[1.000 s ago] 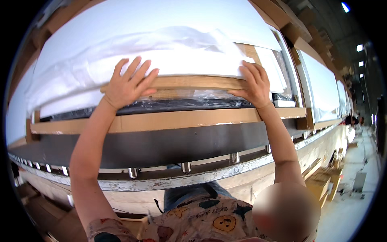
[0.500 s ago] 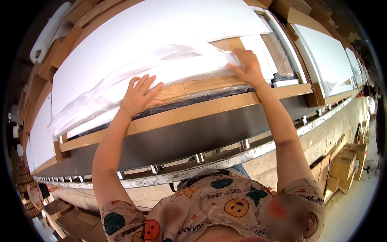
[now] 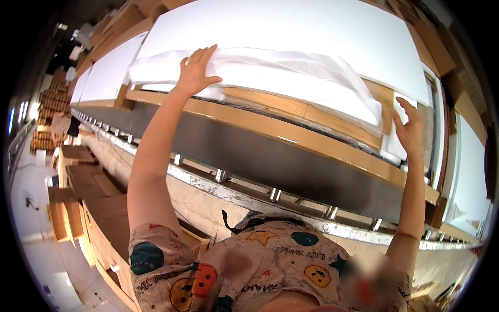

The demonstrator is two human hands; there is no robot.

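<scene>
My left hand [image 3: 196, 72] rests with fingers spread on the white foam sheet [image 3: 291, 78], near its left end. The sheet lies creased along the near side of an open cardboard carton [image 3: 291, 130]. Beneath its near edge shows a wood-grain panel [image 3: 306, 112]. At the sheet's right end my right hand [image 3: 408, 125] stands with thumb and fingers apart, holding nothing; whether it touches the panel cannot be made out. A large white board [image 3: 312, 26] covers the far part of the carton.
The carton sits on a dark conveyor with metal rollers [image 3: 275, 194] along a worn rail. Another carton with white panels [image 3: 468, 177] stands to the right, one more [image 3: 112, 67] to the left. Cardboard boxes [image 3: 99, 182] are stacked on the floor at left, where another person [image 3: 65, 124] is.
My view has swung to the left. My right hand has come away from the sheet's right end, its fingers now apart. My left hand stays spread at the sheet's left part.
</scene>
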